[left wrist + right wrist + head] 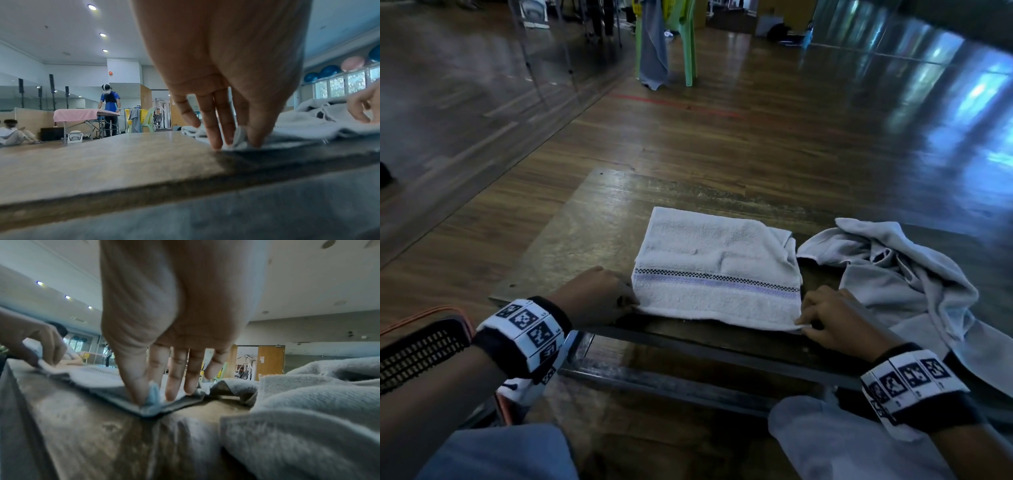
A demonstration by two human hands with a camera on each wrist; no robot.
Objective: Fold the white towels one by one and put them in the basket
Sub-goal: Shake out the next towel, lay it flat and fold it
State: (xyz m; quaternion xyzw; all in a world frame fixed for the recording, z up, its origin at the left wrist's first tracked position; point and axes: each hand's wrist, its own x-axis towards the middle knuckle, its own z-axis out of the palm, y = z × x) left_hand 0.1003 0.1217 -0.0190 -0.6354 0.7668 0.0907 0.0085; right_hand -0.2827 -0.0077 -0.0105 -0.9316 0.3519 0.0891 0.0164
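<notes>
The folded white towel [717, 270] lies flat at the near edge of the low wooden table [571, 240], its checked and lilac border stripe running parallel to that edge. Terry cloth of this kind is judged light, soft and limp: it offers no stiffness, sags wherever unsupported, and layers may slip apart if only the top one is taken. Take hold at the two near corners, gathering all layers together. The left hand [599, 296] pinches the near-left corner between thumb and fingertips, with the remaining fingers pointing down to the table surface. The right hand [835, 320] pinches the near-right corner in the same manner, thumb against forefinger, the other fingers resting on the cloth. Both grips are narrow, closed only to the thickness of the fabric. A heap of unfolded towels [904, 274] lies at the right edge of the table, just beside the folded one. The black perforated basket [421, 346] stands off the near-left corner.
</notes>
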